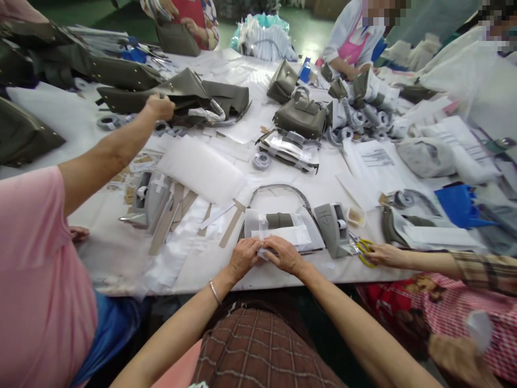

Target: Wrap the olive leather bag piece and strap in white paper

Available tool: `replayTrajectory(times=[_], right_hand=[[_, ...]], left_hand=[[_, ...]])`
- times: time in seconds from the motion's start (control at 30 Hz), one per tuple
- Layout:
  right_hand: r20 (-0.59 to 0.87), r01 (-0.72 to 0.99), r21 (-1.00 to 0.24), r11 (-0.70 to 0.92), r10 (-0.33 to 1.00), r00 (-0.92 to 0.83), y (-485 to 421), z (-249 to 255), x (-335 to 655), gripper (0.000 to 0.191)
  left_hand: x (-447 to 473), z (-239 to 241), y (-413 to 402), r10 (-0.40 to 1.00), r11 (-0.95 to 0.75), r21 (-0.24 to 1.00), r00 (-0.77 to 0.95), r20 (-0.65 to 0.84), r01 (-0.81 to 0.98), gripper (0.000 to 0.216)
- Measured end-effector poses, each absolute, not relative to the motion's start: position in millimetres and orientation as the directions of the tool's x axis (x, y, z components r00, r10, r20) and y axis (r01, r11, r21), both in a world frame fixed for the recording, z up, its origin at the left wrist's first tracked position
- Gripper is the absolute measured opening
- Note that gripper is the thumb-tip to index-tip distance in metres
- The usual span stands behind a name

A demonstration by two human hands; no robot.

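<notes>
An olive-grey handbag (279, 220) lies in front of me, partly covered by white wrapping (291, 237), its wrapped handle (278, 188) arching away from me. At the bag's near left edge, my left hand (244, 257) has its fingers closed on the wrapping. My right hand (286, 255) meets it there, its fingers also closed on the wrapping. Their fingertips nearly touch, and the exact bit pinched is hidden. Just right of the bag stands a grey tape dispenser (332, 229).
A co-worker's hand (377, 254) on the right holds yellow-handled scissors (365, 250). Another co-worker's arm (109, 151) reaches across at left. Around lie a second tape dispenser (150, 199), brown strips (232, 223), a white sheet stack (202, 170), more handbags (301, 116) and a blue holder (460, 205).
</notes>
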State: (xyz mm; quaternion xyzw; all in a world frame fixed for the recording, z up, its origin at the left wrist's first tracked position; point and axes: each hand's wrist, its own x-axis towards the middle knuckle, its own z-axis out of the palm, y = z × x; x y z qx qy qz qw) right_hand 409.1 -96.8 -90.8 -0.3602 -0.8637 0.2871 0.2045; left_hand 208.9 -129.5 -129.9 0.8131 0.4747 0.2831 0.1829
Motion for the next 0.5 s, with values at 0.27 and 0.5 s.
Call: replayTrajectory(times=[0.27, 0.5], right_hand=[[0.173, 0.501, -0.548, 0.669, 0.677, -0.715, -112, -103, 412, 0.051], [0.297, 0.557, -0.503, 0.661, 0.737, -0.607, -119, -115, 401, 0.022]], left_hand=[[208, -122, -125, 0.914, -0.392, 0.62, 0.366, 0.175, 0.68, 0.023], [194, -116, -124, 0.893, -0.403, 0.697, 0.422, 0.157, 0.593, 0.038]])
